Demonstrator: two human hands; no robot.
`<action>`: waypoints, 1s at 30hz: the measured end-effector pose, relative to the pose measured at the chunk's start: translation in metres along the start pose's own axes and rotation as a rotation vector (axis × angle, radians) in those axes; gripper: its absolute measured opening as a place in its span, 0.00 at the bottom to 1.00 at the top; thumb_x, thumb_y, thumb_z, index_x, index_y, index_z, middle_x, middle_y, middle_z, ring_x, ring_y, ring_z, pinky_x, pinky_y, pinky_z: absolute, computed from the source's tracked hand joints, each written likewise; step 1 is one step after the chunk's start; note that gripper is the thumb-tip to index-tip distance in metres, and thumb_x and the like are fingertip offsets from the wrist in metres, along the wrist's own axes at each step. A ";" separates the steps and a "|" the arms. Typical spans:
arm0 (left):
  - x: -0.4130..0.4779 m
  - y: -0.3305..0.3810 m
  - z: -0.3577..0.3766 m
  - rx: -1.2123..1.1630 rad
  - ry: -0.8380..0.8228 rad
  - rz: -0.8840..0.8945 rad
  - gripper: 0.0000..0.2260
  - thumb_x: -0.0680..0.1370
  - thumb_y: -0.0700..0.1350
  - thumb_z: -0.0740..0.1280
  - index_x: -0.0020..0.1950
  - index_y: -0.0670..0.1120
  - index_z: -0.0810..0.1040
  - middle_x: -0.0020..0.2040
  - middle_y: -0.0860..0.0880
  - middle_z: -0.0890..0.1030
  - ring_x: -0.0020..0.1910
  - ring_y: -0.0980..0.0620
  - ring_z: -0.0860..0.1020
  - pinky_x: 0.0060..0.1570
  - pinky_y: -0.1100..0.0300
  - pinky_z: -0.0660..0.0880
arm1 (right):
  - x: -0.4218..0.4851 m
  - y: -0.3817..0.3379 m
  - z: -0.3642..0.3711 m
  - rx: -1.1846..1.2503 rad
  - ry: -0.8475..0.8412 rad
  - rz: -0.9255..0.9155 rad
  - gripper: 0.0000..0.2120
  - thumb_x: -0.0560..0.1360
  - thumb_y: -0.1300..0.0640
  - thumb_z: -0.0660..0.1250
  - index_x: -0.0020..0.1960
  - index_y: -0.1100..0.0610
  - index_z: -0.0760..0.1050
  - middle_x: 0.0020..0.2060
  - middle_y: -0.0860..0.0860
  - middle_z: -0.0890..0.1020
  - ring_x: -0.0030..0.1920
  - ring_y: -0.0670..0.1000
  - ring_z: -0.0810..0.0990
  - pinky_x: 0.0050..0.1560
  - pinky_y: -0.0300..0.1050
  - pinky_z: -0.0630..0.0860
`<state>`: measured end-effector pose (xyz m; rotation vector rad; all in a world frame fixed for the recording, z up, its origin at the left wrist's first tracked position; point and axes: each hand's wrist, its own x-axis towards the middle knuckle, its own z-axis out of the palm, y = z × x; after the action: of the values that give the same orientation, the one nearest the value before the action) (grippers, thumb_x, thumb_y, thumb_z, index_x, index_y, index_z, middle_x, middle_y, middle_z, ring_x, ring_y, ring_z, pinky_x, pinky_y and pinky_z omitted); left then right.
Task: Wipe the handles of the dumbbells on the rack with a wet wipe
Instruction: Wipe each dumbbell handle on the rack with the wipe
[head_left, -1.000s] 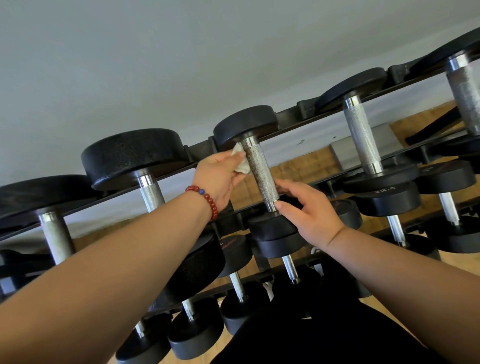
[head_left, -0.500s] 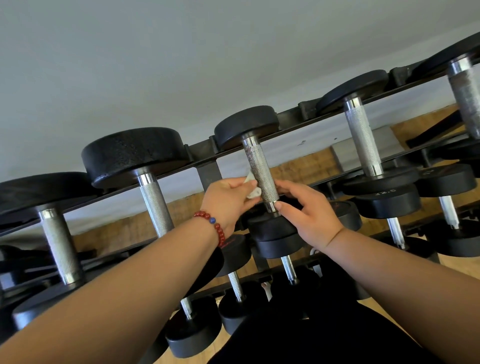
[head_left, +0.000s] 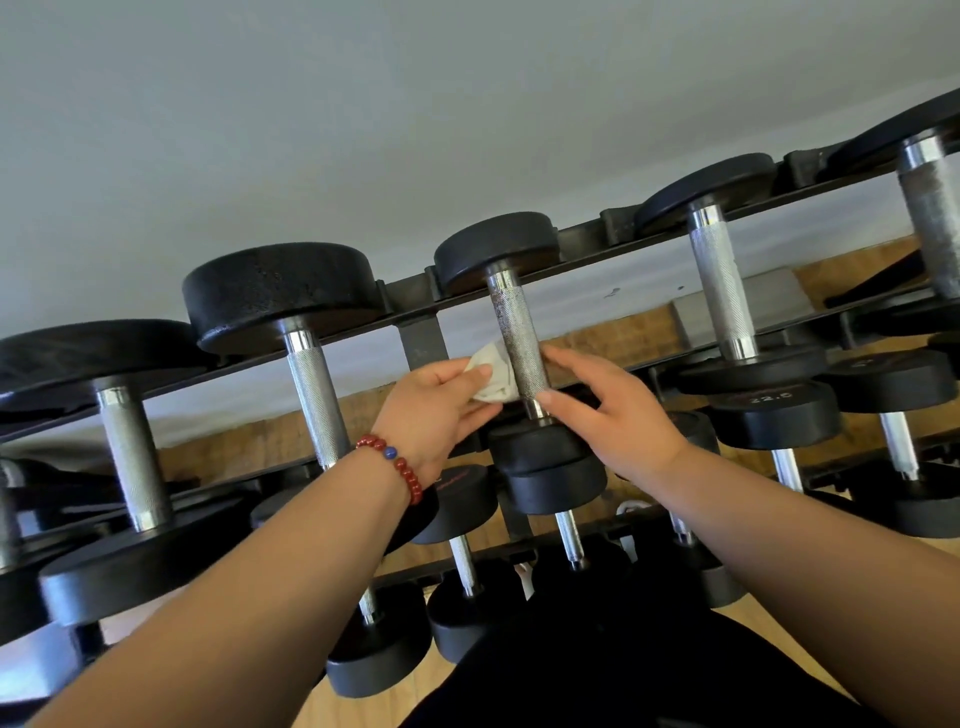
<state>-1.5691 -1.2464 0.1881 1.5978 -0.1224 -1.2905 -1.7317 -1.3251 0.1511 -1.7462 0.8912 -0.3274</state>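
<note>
Left hand (head_left: 436, 410) pinches the wet wipe (head_left: 491, 378) between thumb and fingers, bunched up and pressed to the left flank of the handle (head_left: 514, 322), low on the knurl. Red bead bracelet (head_left: 400, 465) on that wrist.

Right hand (head_left: 623, 421) is on the opposite side of the same handle: fingers mostly straight and laid against it, thumb tip by the lower collar. Looks like bracing, not a real grasp.

Change: a second ago the wipe sat at the top of the knurl, just under the upper head (head_left: 498, 244). Half a second ago it was well down the knurl, and now it's near the bottom, just above the lower head (head_left: 540, 447). The right hand hasn't shifted. So that's one downward stroke, nearly done, left side only.

My read:
- This handle is partly done. The far and right sides can't be confirmed wiped.
- Dark speckling shows on the upper left edge of the knurl. Can't tell if it's dirt or corrosion.
- Next, probably rotate the bar or wrap the wipe around it.

Outward: the neighbouring handle on the left (head_left: 317, 395) and the one on the right (head_left: 719, 280) both sit on the rack (head_left: 415, 332) with no wipe on them. More dumbbells on the tier below. Plenty of task left.
</note>
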 end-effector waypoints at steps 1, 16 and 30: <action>-0.002 0.001 -0.001 -0.016 -0.018 0.017 0.04 0.79 0.38 0.64 0.50 0.42 0.79 0.49 0.44 0.84 0.47 0.51 0.84 0.47 0.61 0.81 | 0.002 -0.006 -0.004 0.031 0.019 0.003 0.25 0.77 0.49 0.66 0.73 0.47 0.66 0.63 0.38 0.70 0.66 0.37 0.66 0.67 0.36 0.63; -0.012 -0.035 0.018 0.148 0.213 0.338 0.07 0.80 0.50 0.62 0.54 0.60 0.78 0.58 0.57 0.81 0.60 0.60 0.77 0.65 0.58 0.71 | 0.028 -0.034 -0.034 0.005 0.170 -0.102 0.05 0.76 0.56 0.69 0.48 0.48 0.74 0.46 0.44 0.79 0.44 0.40 0.76 0.40 0.24 0.70; 0.001 -0.074 0.037 0.234 0.314 0.398 0.16 0.84 0.47 0.51 0.65 0.51 0.75 0.62 0.57 0.77 0.64 0.63 0.72 0.59 0.75 0.64 | 0.074 0.004 -0.045 -0.970 -0.306 -0.931 0.37 0.63 0.75 0.74 0.70 0.61 0.69 0.70 0.57 0.70 0.72 0.57 0.63 0.63 0.59 0.72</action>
<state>-1.6327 -1.2359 0.1364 1.8420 -0.3858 -0.7297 -1.7107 -1.4091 0.1489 -2.9612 -0.1239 -0.2043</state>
